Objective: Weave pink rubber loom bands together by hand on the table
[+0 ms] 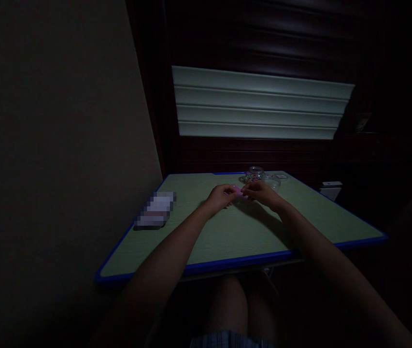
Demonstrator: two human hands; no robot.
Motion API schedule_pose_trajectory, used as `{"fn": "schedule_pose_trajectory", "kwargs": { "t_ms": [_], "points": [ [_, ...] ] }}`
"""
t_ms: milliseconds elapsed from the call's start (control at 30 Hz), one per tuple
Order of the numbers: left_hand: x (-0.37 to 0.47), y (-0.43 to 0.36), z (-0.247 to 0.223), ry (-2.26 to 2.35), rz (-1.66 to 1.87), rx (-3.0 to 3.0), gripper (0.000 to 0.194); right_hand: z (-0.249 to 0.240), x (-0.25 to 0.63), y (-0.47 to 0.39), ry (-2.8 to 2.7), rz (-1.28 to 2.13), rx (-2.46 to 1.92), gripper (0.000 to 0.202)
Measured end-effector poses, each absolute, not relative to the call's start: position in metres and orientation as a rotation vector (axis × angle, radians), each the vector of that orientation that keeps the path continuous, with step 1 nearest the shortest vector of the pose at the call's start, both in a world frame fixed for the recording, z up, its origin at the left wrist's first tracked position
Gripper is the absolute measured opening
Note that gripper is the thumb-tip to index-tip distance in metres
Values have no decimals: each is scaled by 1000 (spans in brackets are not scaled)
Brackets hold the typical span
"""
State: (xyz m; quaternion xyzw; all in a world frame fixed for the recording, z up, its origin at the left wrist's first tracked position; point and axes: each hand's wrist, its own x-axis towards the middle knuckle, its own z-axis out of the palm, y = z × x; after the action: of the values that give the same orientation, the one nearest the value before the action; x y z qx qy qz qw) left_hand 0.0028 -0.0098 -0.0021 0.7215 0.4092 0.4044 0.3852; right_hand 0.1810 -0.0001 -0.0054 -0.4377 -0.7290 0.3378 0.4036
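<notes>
A small pink, partly see-through thing [237,189] is held between my two hands above the table; its kind is too small and dark to make out. My left hand [220,197] pinches it from the left side with thumb and fingers. From the right, the fingers of my right hand [262,193] are closed at its other edge. Just behind my right hand stands an open clear jar [256,174] with small many-coloured pieces inside.
The pale green table [206,241] has a raised blue edge. A blurred-out flat object [156,210] lies at its left side. Clear lids or dishes [274,182] lie right of the jar. A wall rises close on the left, and a slatted shutter [260,104] stands behind.
</notes>
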Motion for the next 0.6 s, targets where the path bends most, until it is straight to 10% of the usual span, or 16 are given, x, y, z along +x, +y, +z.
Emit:
{"fn": "schedule_pose_trajectory", "kwargs": {
  "t_ms": [600],
  "points": [
    [2, -8, -3, 1054, 1008, 1792, 21, 2, 177, -7, -1745, 819, -1097, 33]
  ]
}}
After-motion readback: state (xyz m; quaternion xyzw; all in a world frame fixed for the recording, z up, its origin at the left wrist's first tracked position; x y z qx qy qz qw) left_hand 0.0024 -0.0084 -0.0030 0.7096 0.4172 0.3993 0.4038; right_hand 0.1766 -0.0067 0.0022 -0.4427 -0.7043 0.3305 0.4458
